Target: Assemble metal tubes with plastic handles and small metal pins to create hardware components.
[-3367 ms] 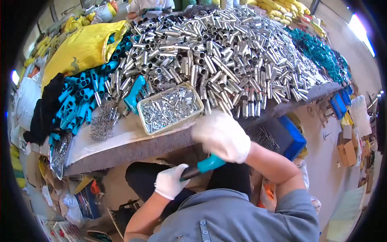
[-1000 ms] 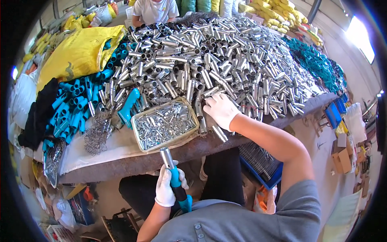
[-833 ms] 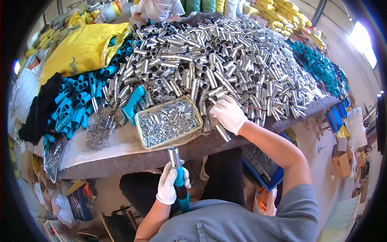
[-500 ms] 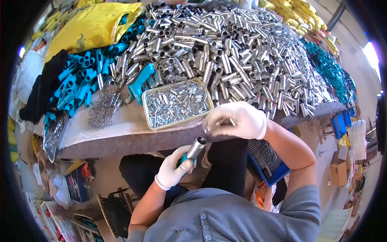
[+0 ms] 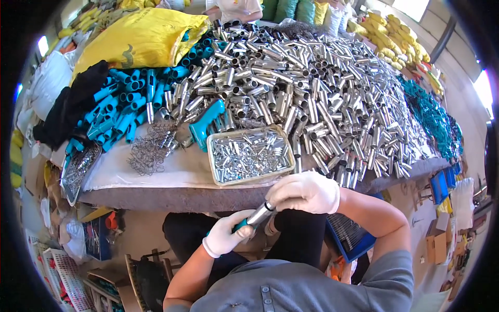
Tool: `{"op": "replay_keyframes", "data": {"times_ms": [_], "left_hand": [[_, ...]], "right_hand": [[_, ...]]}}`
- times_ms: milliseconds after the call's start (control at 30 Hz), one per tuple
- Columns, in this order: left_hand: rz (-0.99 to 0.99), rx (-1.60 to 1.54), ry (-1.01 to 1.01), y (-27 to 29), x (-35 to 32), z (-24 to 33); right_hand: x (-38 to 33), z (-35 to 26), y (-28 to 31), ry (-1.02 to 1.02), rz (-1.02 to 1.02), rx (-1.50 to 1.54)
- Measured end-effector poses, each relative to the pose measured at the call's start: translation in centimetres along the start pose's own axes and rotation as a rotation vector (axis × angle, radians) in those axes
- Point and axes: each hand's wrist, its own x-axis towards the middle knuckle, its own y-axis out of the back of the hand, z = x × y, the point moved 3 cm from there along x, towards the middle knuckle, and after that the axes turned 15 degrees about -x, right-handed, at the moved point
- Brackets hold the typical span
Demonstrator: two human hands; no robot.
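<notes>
My left hand (image 5: 226, 236), in a white glove, is closed around a shiny metal tube (image 5: 259, 215) with a teal section at its lower end. The tube tilts up to the right, over my lap. At its upper end is my right hand (image 5: 307, 192), also gloved, with fingers bent and pressed together. Whatever those fingers pinch is hidden behind the glove. Just beyond them on the table, a shallow plastic tray (image 5: 253, 181) holds many small metal parts. A teal pistol-shaped tool (image 5: 207, 125) lies against the tray's left corner.
A large heap of metal tubes (image 5: 312, 99) covers the table's middle and right. Teal tubes (image 5: 122, 112), wire springs (image 5: 150, 151) and a yellow sack (image 5: 140, 36) lie left. Below my right arm is a blue crate (image 5: 358, 249) of thin rods. Another person (image 5: 239, 9) is at the far side.
My right hand has come down from beside the tray to the tube's upper end. The tube in my left hand now leans further right. Another person has come into view at the top.
</notes>
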Motion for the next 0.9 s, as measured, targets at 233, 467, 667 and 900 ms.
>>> {"op": "replay_keyframes", "data": {"times_ms": [233, 467, 667, 900], "left_hand": [[0.011, 0.269, -0.188, 1.0, 0.1, 2.1], [-0.299, -0.678, -0.011, 4.8, 2.2, 8.5], [-0.651, -1.173, -0.054, 9.6, 8.1, 11.1], [-0.786, -1.438, -0.182, 12.3, 9.7, 9.6]], "right_hand": [[2.1, -1.8, -0.6, -0.232, -0.044, -0.350], [9.1, 7.5, 6.3, -0.322, 0.218, -0.539], [20.6, 23.1, 15.2, -0.613, 0.477, -0.742], [33.1, 38.7, 19.6, -1.085, 0.263, -0.707]]}}
